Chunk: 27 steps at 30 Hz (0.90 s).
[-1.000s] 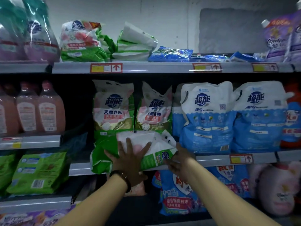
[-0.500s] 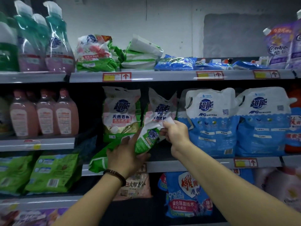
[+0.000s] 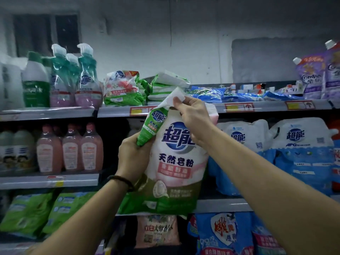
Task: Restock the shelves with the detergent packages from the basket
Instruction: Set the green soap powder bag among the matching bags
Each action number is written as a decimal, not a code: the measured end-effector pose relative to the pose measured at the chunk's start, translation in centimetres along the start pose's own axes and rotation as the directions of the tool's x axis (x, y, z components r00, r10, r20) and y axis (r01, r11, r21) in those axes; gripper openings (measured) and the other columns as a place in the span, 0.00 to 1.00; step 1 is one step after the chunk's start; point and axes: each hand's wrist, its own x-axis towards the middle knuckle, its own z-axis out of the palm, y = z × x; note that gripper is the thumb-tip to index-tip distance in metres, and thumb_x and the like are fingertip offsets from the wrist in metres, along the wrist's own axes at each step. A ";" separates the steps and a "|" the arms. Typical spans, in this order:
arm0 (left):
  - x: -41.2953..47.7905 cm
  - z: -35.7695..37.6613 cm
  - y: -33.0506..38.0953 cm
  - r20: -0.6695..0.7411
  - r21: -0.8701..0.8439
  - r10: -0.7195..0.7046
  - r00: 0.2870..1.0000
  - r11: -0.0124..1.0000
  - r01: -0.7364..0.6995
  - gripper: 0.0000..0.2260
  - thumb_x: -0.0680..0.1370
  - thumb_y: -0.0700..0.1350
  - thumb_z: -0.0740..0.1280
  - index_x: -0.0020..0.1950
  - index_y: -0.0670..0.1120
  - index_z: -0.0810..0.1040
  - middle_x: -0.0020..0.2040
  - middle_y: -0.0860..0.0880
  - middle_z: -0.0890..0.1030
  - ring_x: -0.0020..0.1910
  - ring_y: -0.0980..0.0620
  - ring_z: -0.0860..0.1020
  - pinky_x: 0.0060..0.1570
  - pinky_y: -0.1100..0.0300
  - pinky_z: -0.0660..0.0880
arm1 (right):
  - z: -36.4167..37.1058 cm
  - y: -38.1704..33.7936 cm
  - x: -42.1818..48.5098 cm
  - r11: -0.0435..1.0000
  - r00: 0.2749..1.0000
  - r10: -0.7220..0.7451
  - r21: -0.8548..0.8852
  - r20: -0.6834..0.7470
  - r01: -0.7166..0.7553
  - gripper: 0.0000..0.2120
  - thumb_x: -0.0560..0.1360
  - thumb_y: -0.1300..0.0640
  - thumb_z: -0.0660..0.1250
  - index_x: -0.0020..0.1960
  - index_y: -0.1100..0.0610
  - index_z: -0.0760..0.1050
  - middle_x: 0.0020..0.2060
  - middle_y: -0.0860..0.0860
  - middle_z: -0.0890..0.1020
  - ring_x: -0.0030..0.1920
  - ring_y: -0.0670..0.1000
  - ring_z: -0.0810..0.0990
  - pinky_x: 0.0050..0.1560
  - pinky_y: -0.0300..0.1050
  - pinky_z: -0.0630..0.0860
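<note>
- Your left hand (image 3: 131,155) has its grip clamped on the detergent package (image 3: 176,162), fingers curled round the green folded side at its upper left edge
- A dark wristband (image 3: 121,179) sits on that left wrist
- Your right hand (image 3: 193,116) pinches the white top flap of the same package, thumb and fingers closed on it at the upper corner
- The package stands upright between your 2 hands, its printed front facing you: white at the top with a blue round logo, pink in the middle, green at the bottom
- It is held in front of the middle shelf (image 3: 220,205); its top reaches the level of the top shelf (image 3: 266,107), and its bottom edge is near the middle shelf's front rim, though you cannot tell whether it rests there
- On the top shelf just behind the package lie a crumpled green and white bag (image 3: 123,89) and a stack of flat folded bags (image 3: 165,85)
- To the right of those, blue packs (image 3: 211,92) lie flat, and purple pouches (image 3: 312,78) stand at the far right
- To the left on the top shelf stand wrapped spray bottles (image 3: 88,78)
- On the middle level, pink bottles (image 3: 70,150) stand at the left and blue and white pouches (image 3: 301,157) stand at the right of the package
- Below, green packs (image 3: 27,212) lie at the left, a pink bag (image 3: 158,230) sits under the package, and a blue bag (image 3: 224,234) is just beside it
</note>
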 end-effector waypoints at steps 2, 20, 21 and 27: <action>-1.6 0.7 0.1 0.001 -0.222 -0.101 0.995 0.970 0.099 0.04 0.80 0.46 0.74 0.49 0.46 0.87 0.46 0.42 0.88 0.47 0.37 0.87 0.48 0.39 0.84 | -0.5 0.4 -0.7 0.997 0.997 -0.020 -0.076 0.069 0.025 0.10 0.85 0.59 0.65 0.53 0.55 0.86 0.51 0.56 0.89 0.50 0.57 0.87 0.64 0.64 0.81; -5.3 -1.6 -2.8 -0.120 -0.483 -0.434 0.893 0.811 0.330 0.08 0.80 0.50 0.73 0.53 0.45 0.85 0.45 0.46 0.89 0.40 0.53 0.88 0.38 0.60 0.83 | -7.5 14.5 -14.8 0.941 0.905 0.309 0.047 0.293 -0.336 0.46 0.59 0.58 0.87 0.72 0.57 0.71 0.60 0.60 0.86 0.60 0.63 0.86 0.56 0.53 0.85; -5.4 -1.7 -3.1 -0.133 -0.495 -0.469 0.873 0.795 0.352 0.08 0.80 0.49 0.73 0.52 0.45 0.84 0.44 0.46 0.89 0.37 0.53 0.88 0.33 0.61 0.82 | -7.3 15.0 -15.0 0.939 0.910 0.321 0.034 0.262 -0.341 0.46 0.59 0.55 0.89 0.71 0.57 0.72 0.59 0.60 0.87 0.59 0.62 0.87 0.56 0.54 0.85; -3.9 -3.0 -4.2 0.011 -0.324 -0.582 0.813 0.767 0.553 0.19 0.78 0.58 0.72 0.57 0.44 0.81 0.47 0.42 0.89 0.42 0.43 0.89 0.42 0.48 0.86 | -6.4 17.3 -13.8 0.885 0.900 0.425 0.166 0.092 -0.435 0.34 0.62 0.62 0.85 0.65 0.65 0.77 0.53 0.68 0.86 0.53 0.71 0.86 0.54 0.65 0.84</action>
